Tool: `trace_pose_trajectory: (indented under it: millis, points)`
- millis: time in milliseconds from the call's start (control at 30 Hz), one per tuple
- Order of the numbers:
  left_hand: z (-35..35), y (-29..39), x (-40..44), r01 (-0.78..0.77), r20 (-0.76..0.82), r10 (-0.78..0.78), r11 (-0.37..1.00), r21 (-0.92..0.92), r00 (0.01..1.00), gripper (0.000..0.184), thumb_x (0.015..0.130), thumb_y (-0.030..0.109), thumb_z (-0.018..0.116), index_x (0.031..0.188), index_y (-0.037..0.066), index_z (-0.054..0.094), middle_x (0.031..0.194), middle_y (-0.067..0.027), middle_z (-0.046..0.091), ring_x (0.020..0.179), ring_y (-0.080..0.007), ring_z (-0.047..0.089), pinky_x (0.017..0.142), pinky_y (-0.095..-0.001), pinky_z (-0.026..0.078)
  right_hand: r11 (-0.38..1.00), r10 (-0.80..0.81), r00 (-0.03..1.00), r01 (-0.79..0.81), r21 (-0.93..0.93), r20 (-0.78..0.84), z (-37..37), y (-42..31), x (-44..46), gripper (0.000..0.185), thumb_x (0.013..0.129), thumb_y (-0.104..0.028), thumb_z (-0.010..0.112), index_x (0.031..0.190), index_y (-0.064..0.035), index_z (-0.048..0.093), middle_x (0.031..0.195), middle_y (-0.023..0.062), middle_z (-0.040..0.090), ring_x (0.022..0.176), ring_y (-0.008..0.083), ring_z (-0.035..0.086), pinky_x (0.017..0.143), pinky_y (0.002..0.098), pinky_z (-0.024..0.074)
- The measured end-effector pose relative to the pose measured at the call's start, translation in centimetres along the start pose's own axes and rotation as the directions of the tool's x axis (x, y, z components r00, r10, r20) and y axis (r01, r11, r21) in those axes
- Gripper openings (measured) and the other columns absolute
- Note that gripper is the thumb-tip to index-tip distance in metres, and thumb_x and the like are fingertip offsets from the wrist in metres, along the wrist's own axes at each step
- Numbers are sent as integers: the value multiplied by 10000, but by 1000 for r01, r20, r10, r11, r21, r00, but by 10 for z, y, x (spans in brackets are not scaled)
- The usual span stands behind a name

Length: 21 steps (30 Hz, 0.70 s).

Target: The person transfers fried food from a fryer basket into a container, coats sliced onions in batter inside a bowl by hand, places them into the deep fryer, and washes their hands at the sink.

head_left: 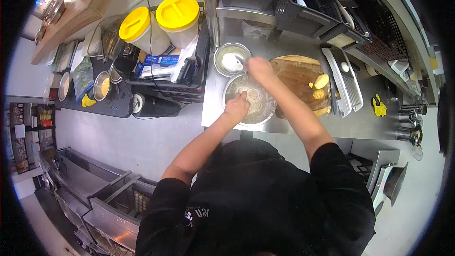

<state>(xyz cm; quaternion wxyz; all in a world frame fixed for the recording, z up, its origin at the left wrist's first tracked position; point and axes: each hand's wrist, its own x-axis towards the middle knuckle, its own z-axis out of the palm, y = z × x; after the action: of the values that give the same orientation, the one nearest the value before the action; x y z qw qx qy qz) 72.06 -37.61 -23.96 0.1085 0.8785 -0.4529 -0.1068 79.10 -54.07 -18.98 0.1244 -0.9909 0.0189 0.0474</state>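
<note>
My left hand (pixel 236 107) reaches into a large metal bowl (pixel 271 109) and touches thin, pale round slices (pixel 254 98) lying in it. Its fingers look apart, though some are hidden by the hand itself. At the rim of a smaller metal bowl (pixel 219 64), my right hand (pixel 259 70) is closed. What it holds, if anything, is too small to make out. White powder (pixel 232 61) lies in that smaller bowl, which stands just beyond the large one.
Right of the bowls lies a wooden cutting board (pixel 294 73) with yellow pieces (pixel 321 81). Beside it are a knife (pixel 333 102) and a white mandoline slicer (pixel 345 85). Two yellow-lidded tubs (pixel 177 16) stand in a black crate at left. Dark crates (pixel 308 16) line the back.
</note>
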Motion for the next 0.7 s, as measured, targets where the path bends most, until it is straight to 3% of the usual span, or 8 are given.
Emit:
trace_pose_trajectory:
  millis: [233,300,367,433,500,533,600,700]
  points:
    - [-30,-13,-11,33,-267,-120,950,-310,956,184,738,36,578,882,75,687,865,-109,535,831,-280,572,705,-388,496,976,137,990,-131,172,-26,47,-16,59,270,725,-253,702,820,-2,675,851,197,646,873,341,622,788,429,491]
    - [-31,-36,-7,3,-406,-124,958,-287,905,194,722,23,590,889,59,682,817,-118,553,757,-287,578,666,-382,496,979,123,992,-121,166,-2,56,-15,68,302,712,-265,717,820,13,672,852,194,649,883,341,621,797,419,491]
    - [-45,-55,-2,18,-559,-281,903,-429,780,182,743,29,593,907,39,672,786,-132,579,670,-286,578,634,-366,494,960,195,980,-197,197,27,57,-9,72,348,695,-282,726,880,7,668,846,190,649,885,358,617,794,407,496]
    - [-45,-78,5,117,-501,-422,839,-531,756,212,791,59,600,992,13,647,844,-149,631,695,-251,621,659,-315,499,976,148,989,-142,165,-29,51,-4,67,259,682,-210,737,830,-11,664,885,182,660,800,280,658,717,365,533]
    - [-51,-92,19,211,-365,-592,686,-697,719,288,818,93,613,1089,-4,606,967,-154,648,778,-210,653,709,-285,498,696,202,941,-332,637,270,20,-4,57,194,700,-151,726,775,-14,612,809,130,660,654,195,646,551,315,529]
    - [-52,-99,24,204,-273,-595,610,-766,756,328,837,104,608,1128,-42,573,1046,-151,642,876,-190,646,750,-273,495,695,208,941,-335,636,269,15,-1,53,194,700,-151,726,775,-14,612,809,130,660,654,195,646,551,315,529]
    - [-45,-100,34,107,-280,-585,540,-835,761,319,846,103,604,1120,-57,573,1034,-141,646,875,-190,641,759,-277,495,454,19,957,-266,850,289,8,5,38,153,774,-122,685,814,-53,555,713,36,617,597,87,590,467,230,482]
    - [-41,-89,36,19,-216,-532,401,-916,819,294,867,100,592,1090,-90,575,1000,-129,646,861,-171,623,755,-273,506,338,-145,931,-272,901,335,-16,6,-2,153,787,-118,679,852,-58,555,722,18,615,581,87,588,460,225,470]
